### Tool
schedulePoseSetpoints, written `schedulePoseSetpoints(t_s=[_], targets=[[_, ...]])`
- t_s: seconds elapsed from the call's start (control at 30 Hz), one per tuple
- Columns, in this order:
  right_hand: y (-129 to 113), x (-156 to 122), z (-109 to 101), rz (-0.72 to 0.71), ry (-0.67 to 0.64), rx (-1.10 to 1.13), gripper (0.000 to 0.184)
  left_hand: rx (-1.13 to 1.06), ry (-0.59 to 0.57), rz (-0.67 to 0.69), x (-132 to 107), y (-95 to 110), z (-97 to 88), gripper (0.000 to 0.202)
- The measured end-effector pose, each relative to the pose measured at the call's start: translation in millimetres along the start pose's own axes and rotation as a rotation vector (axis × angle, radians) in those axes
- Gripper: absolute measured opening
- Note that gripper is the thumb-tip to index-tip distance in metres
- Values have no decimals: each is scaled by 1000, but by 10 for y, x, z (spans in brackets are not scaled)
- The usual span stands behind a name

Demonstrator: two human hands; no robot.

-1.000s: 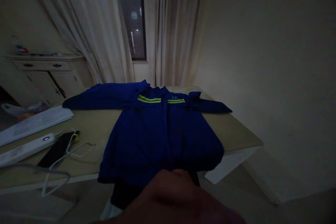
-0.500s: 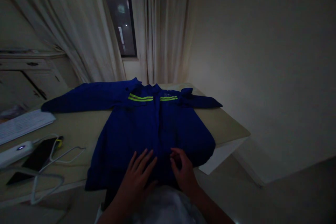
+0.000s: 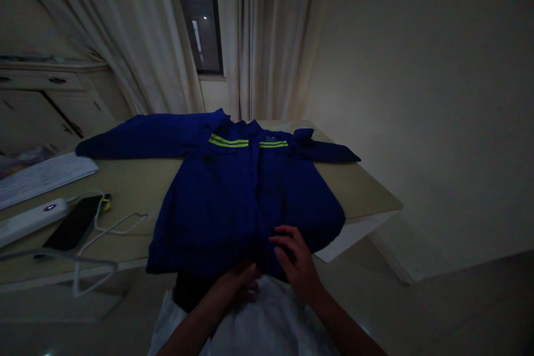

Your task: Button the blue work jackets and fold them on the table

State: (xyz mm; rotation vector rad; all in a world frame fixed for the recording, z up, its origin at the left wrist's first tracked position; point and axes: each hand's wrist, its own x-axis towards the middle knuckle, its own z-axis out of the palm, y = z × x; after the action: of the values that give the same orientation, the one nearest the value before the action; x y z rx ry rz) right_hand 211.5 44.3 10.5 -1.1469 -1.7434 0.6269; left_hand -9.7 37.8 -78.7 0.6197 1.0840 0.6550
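A dark blue jacket with yellow-green reflective stripes lies face up on a beige table, sleeves spread to both sides, its hem hanging over the near edge. My left hand is at the hem's middle with fingers curled on the cloth. My right hand rests on the hem just to the right, fingers bent and pinching the fabric. The light is dim, so the exact grip is hard to see.
On the table's left lie a black phone, a white power strip with white cables, and papers. A cabinet stands at the far left. Curtains and a dark window are behind. A bare wall is on the right.
My left hand drew back from lying flat on the jacket to the hem's edge and curled. The right hand stayed near the hem. The view shifted slightly.
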Motion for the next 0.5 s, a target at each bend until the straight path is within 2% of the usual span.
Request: schedulePoseSetpoints(t_s=[0.03, 0.1, 0.2, 0.3, 0.43, 0.5], targets=[[-8, -7, -11, -21, -22, -9, 26, -18, 54, -17, -14, -2, 21, 90], [-8, -24, -11, -61, -55, -33, 33, -40, 183, 38, -61, 8, 70, 85], [25, -48, 32, -107, -49, -53, 22, -30, 291, 164, -142, 69, 130, 70], [51, -59, 65, -115, -51, -62, 35, 5, 279, 187, -221, 159, 177, 58], [45, -74, -11, -112, -159, -104, 26, 86, 236, 106, -322, 255, 274, 51], [59, -91, -77, -183, -270, -182, 54, 110, 219, 100, -360, 292, 334, 50]])
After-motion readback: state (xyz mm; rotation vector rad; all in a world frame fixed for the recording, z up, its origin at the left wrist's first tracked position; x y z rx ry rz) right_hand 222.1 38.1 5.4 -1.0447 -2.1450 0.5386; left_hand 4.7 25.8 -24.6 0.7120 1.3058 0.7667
